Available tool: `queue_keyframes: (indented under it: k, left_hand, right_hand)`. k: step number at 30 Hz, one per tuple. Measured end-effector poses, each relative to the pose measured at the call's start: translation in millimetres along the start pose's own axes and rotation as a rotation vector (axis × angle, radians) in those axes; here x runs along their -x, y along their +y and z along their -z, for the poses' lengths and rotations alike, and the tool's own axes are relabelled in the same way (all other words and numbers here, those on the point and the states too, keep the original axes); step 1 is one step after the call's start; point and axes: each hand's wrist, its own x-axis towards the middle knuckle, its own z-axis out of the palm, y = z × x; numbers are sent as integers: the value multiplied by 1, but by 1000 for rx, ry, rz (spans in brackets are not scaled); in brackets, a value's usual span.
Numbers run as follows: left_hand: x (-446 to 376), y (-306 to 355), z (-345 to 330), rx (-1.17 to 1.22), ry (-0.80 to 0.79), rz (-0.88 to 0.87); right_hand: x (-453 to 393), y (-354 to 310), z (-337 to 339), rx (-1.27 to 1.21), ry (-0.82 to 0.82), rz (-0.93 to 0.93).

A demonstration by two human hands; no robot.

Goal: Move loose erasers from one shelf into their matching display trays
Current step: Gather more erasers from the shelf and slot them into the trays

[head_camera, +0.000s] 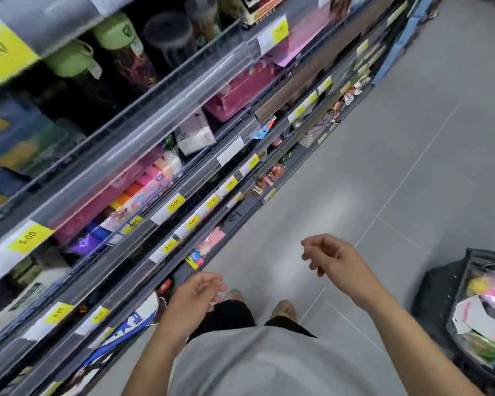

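Left hand (196,298) and right hand (330,257), two, hang loosely curled, holding nothing.

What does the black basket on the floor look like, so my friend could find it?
Start at the long store shelving on the left, then look across the grey tiled floor to the lower right corner, beyond the person's right hand. There stands the black mesh basket, stuffed with bright pink, yellow and green packets. It is the only container standing on the floor rather than on a shelf.
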Motion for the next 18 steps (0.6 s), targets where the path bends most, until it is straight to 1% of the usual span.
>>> queue_keyframes:
  k: [4, 9, 12, 14, 16, 18]
  left_hand:
    - [-21, 27, 6, 57, 46, -22]
    - [-45, 93, 28, 102, 59, -177]
    - [-42, 146, 47, 121, 48, -327]
    - [-32, 182, 61, 86, 63, -444]
    - [-16, 214, 73, 56, 101, -574]
    - [3, 243, 83, 50, 178, -705]
  right_hand:
    - [-33, -42, 0, 54, -68, 62]
    - [-60, -87, -7, 79, -104, 109]
    - [-73, -119, -14, 64, -152, 196]
    - [-82, -148, -20, 69, -189, 283]
    - [-89, -184, -25, 76, -229, 387]
    - [-92, -224, -30, 88, -271, 512]
